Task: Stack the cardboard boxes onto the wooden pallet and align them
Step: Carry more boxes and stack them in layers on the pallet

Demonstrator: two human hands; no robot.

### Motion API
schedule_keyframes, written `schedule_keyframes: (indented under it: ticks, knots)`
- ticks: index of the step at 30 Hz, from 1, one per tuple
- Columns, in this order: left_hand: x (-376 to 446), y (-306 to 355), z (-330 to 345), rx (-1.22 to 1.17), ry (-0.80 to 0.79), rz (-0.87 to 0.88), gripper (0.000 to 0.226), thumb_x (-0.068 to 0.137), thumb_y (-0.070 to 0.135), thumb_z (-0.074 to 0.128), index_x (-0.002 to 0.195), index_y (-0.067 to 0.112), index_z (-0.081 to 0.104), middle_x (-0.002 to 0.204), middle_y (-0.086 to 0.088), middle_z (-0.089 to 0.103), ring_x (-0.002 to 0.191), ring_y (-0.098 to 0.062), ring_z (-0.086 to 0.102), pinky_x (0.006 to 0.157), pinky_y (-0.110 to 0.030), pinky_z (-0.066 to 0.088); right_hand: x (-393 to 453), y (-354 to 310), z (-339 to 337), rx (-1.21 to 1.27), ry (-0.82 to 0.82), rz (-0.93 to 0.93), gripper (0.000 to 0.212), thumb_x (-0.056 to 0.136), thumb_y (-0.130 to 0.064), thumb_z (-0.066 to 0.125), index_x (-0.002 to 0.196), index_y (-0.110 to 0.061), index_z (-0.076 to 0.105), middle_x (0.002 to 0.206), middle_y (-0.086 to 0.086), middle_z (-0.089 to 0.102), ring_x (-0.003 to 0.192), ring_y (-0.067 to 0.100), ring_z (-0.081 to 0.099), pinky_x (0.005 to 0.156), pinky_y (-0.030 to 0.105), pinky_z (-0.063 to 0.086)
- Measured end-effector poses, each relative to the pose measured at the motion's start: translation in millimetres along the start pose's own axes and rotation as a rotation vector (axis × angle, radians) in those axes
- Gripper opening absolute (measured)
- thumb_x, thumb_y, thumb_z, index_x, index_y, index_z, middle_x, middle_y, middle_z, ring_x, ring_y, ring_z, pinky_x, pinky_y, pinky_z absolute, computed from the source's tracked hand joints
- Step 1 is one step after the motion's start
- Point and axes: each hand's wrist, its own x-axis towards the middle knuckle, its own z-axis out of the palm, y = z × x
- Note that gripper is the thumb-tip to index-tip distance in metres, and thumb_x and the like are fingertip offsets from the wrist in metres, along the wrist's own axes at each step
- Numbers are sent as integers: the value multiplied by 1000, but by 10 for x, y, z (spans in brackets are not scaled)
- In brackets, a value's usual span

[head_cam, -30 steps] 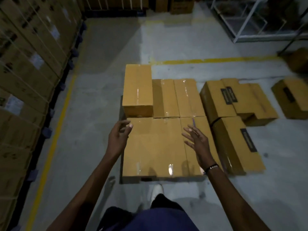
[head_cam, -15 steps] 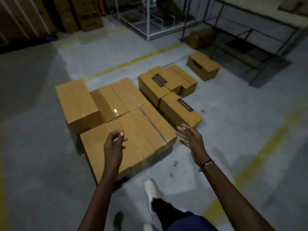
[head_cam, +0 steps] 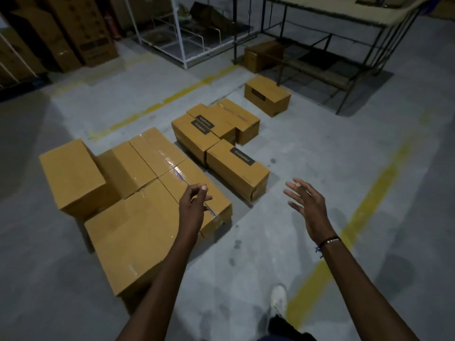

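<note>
Both hands have swung off the stacked boxes and now hang bare in the air: the left hand, fingers loosely curled on nothing, hovers over the stack's near right box, and the right hand, fingers spread and straight, reaches beyond it. Just ahead of the right fingertips lies the nearest labelled box; grip it by both short ends, I judge. Five boxes are stacked, five wait on the floor; the pallet is hidden.
</note>
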Motion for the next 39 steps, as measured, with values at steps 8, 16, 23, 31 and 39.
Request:
schedule_keyframes:
  ticks: [8, 16, 23, 31, 39]
  knots:
    - [372, -27, 1323, -23, 83, -28, 24, 108, 31, 57, 113, 11, 67, 116, -4, 70, 96, -13, 74, 72, -33, 54, 967, -244, -957, -44, -70, 19, 34, 107, -29, 60, 137, -16, 65, 129, 1, 75, 117, 19, 73, 98, 41, 55]
    - [695, -3, 1968, -30, 190, -83, 22, 107, 33, 57, 113, 14, 68, 113, -1, 71, 99, -18, 73, 72, -32, 55, 1943, -601, -996, -118, -250, 26, 32, 107, -30, 60, 136, -19, 66, 130, -1, 75, 118, 17, 72, 90, 35, 55]
    - [1244, -91, 2346, -14, 253, -98, 21, 108, 31, 57, 112, 14, 67, 112, -3, 71, 96, -16, 74, 72, -32, 56, 2869, -592, -779, -151, -342, 64, 33, 108, -29, 61, 137, -16, 66, 129, -1, 75, 116, 15, 73, 101, 42, 55]
    - [2426, -336, 2830, -18, 332, -158, 19, 107, 30, 58, 112, 14, 68, 111, -4, 71, 88, -8, 73, 74, -36, 58, 4256, -737, -496, -228, -402, 73, 32, 107, -26, 60, 137, -15, 65, 131, 1, 73, 116, 16, 73, 93, 35, 57]
    - [3706, -272, 3325, 39, 343, -196, 24, 108, 31, 57, 115, 11, 68, 107, -5, 73, 88, -7, 73, 68, -28, 56, 5748, -983, -168, -338, -470, 125, 33, 107, -25, 61, 138, -14, 64, 130, 4, 73, 116, 20, 73, 97, 40, 57]
